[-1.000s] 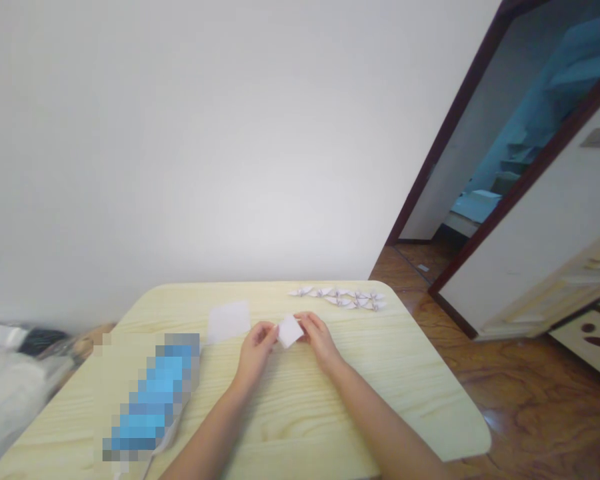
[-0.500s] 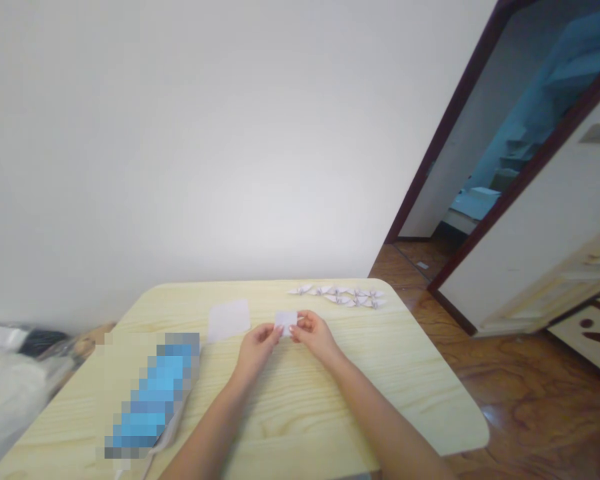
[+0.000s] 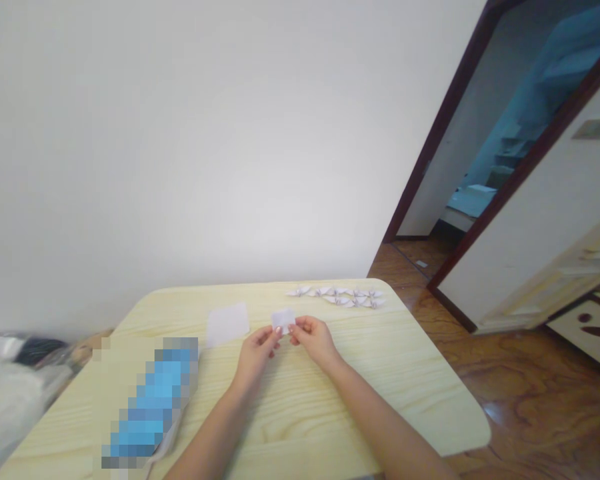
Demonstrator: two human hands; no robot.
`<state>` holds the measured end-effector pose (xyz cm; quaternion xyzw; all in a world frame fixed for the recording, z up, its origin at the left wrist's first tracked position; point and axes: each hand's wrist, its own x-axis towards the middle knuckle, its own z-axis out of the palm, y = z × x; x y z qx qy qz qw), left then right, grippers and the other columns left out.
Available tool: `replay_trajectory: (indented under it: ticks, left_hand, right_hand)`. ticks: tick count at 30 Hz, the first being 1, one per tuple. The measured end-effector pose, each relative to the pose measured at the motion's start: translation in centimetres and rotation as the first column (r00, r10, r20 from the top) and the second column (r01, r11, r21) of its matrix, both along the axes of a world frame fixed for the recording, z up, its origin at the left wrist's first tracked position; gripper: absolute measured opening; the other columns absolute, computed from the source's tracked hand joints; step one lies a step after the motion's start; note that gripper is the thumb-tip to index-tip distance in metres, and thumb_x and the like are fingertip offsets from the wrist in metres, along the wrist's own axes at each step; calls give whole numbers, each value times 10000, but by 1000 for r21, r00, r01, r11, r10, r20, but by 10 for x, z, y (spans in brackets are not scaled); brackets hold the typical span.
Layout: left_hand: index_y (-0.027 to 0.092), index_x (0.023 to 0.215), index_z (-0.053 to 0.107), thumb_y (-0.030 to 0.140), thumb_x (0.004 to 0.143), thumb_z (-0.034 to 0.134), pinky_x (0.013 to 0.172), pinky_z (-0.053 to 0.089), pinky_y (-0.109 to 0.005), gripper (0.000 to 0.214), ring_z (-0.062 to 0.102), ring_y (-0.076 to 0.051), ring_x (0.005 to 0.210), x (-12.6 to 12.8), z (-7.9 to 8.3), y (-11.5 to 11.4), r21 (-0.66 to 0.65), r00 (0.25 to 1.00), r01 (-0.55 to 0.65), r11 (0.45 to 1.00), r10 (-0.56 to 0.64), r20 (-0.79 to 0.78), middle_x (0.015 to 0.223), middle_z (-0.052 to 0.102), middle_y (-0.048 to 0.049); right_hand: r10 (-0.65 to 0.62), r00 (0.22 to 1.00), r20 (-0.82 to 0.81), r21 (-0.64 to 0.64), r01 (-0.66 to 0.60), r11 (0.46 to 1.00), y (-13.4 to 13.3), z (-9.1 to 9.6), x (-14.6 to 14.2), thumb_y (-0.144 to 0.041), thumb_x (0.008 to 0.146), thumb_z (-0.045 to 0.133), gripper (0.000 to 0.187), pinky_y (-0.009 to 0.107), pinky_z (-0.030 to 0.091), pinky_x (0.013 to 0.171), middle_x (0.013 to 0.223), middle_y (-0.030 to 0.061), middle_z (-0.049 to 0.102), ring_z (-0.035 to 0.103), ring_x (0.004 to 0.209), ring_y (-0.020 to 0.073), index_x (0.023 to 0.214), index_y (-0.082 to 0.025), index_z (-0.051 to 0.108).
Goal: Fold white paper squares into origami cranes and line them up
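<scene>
A small white square of paper (image 3: pixel 283 320) is held up between my two hands, just above the middle of the table. My left hand (image 3: pixel 257 348) pinches its lower left corner between thumb and fingers. At the lower right corner, my right hand (image 3: pixel 316 338) pinches it the same way. To the left lies a stack or sheet of white paper (image 3: pixel 227 325), flat on the wood. Behind my right hand, several folded paper cranes (image 3: pixel 353 297) sit in two rows near the far edge.
The pale wooden table (image 3: pixel 300 427) stands against a white wall (image 3: pixel 260 147). On its left lies a blurred-out blue device (image 3: pixel 153 400) with a cable beside it. A doorway with a dark red frame (image 3: pixel 437 133) opens at the right, over a brown wooden floor (image 3: pixel 525 393).
The small paper has tilted slightly and moved a little to the left. My fingers have shifted at its lower edge, and the camera view has moved slightly.
</scene>
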<state>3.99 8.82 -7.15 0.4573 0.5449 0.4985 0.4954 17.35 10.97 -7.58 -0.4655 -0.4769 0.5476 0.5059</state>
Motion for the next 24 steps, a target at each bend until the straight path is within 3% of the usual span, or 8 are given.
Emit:
replay_trajectory:
  ticks: [7,11,16,20,24]
  left_hand:
    - [130,743,632,483,589,635,437,348,-189,385,469,-90,463,1,2,0,13,997,67,998,-68,49,527,548,17]
    - [167,883,560,445,566,664,504,430,-205,433,561,-122,609,-3,3,3,94,993,-16,995,5,115,726,611,-4]
    - [169,793,528,370,574,680,558,462,-239,334,581,-127,581,-8,-4,6,177,996,-24,984,7,94,643,613,13]
    - [162,843,562,371,595,661,599,483,-270,339,615,-166,657,-9,-6,6,170,998,30,985,-40,56,730,661,-35]
    - [161,856,564,349,622,642,608,483,-269,310,613,-169,688,-9,-7,6,187,996,82,979,-89,27,797,656,-51]
  right_hand:
    - [-19,999,41,86,15,996,2,-3,4,-435,596,666,322,219,398,465,499,-8,579,509,455,102,699,-133,614]
    - [18,991,135,156,-39,987,0,-3,9,-381,638,652,254,224,409,497,592,17,628,542,519,116,723,-143,625]
    - [69,971,228,198,-116,973,-3,-3,13,-366,674,630,225,250,439,581,703,32,651,578,624,143,762,-160,622]
    - [42,987,156,203,-73,976,-2,-2,11,-351,666,640,248,232,436,552,647,-9,599,557,584,122,821,-180,552]
    - [29,994,106,216,-52,975,-2,-2,9,-330,678,629,215,221,433,548,642,-23,551,540,584,110,764,-189,491]
